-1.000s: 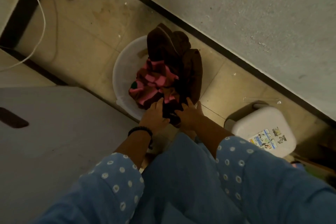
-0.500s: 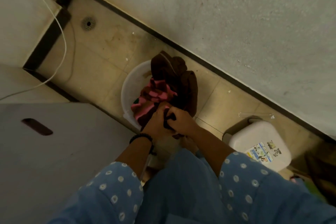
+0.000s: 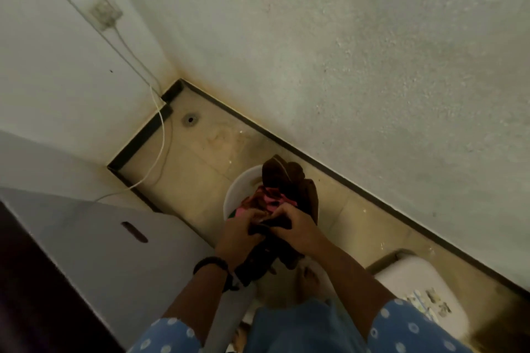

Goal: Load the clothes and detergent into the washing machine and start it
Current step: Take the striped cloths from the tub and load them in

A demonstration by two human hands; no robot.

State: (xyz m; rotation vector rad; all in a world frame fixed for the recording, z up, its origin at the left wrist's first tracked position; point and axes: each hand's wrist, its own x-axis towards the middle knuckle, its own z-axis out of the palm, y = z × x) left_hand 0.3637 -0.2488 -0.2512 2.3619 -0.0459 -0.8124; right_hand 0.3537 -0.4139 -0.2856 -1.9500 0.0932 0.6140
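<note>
Head view: dark cloth (image 3: 265, 252) is gripped by left hand (image 3: 239, 238) and right hand (image 3: 298, 233), both closed on it, held above white bucket (image 3: 241, 189) of clothes (image 3: 286, 180) on floor.

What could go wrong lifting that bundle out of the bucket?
The dark clothes dangle below both hands, so a piece may slip from the grip and drop beside the bare foot. The pink cloth and brown garment left in the white bucket may snag and drag out.
</note>
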